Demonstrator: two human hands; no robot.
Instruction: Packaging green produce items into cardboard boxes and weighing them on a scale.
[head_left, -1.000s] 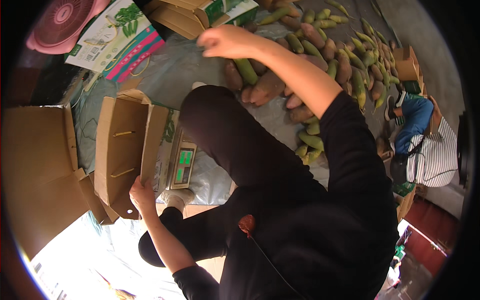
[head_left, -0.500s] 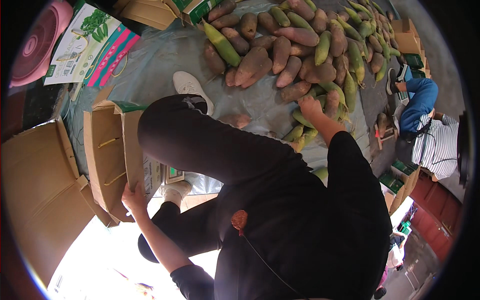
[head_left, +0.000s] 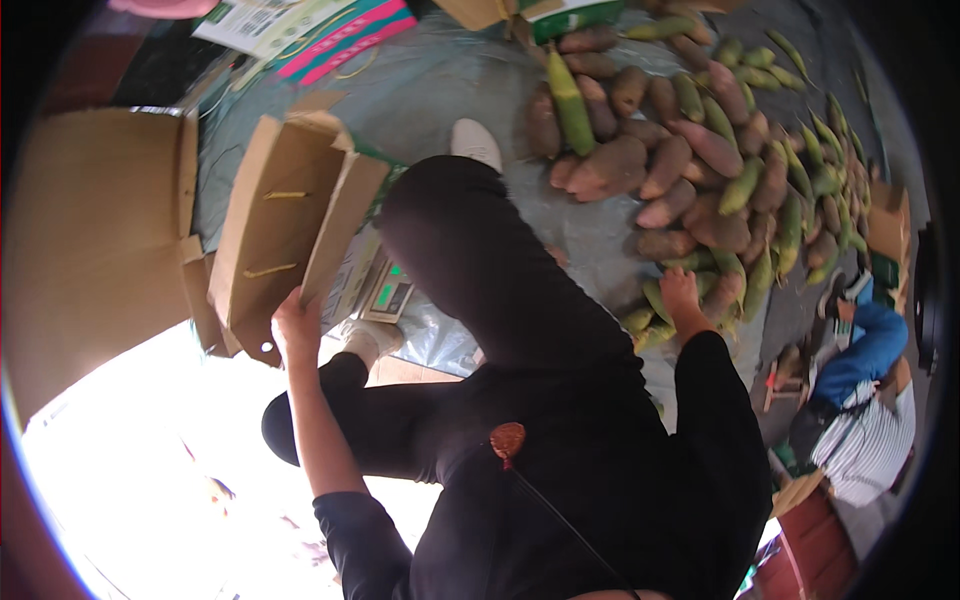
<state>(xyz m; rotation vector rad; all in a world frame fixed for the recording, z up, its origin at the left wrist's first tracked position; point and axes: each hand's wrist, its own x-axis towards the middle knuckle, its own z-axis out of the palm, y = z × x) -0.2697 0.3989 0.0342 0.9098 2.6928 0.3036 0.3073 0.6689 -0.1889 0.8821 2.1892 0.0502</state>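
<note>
My left hand point(head_left: 297, 325) grips the near edge of a tall, open cardboard box point(head_left: 330, 230) with yellow cord handles inside. The box leans at a tilt beside a scale point(head_left: 388, 297) with lit green displays. Over on the right, my right hand point(head_left: 681, 297) is down at the near edge of a heap of root vegetables, its fingers curled among long green radishes point(head_left: 655, 300). What those fingers hold, if anything, is hidden. Brownish-red, soil-dusted roots point(head_left: 610, 165) lie mixed with the green ones, and one large green radish point(head_left: 570, 105) rests at the heap's left.
Behind the box stands a large cardboard sheet or carton point(head_left: 100, 240). Printed packaging point(head_left: 345, 35) lies at the far left. Grey plastic sheeting point(head_left: 430, 90) covers the floor. A person in a striped top point(head_left: 865, 440) sits at the right, near more boxes.
The whole view has swung, so the box and heap sit farther right. My left hand stays on the box edge, which tilts more. My right hand remains at the heap.
</note>
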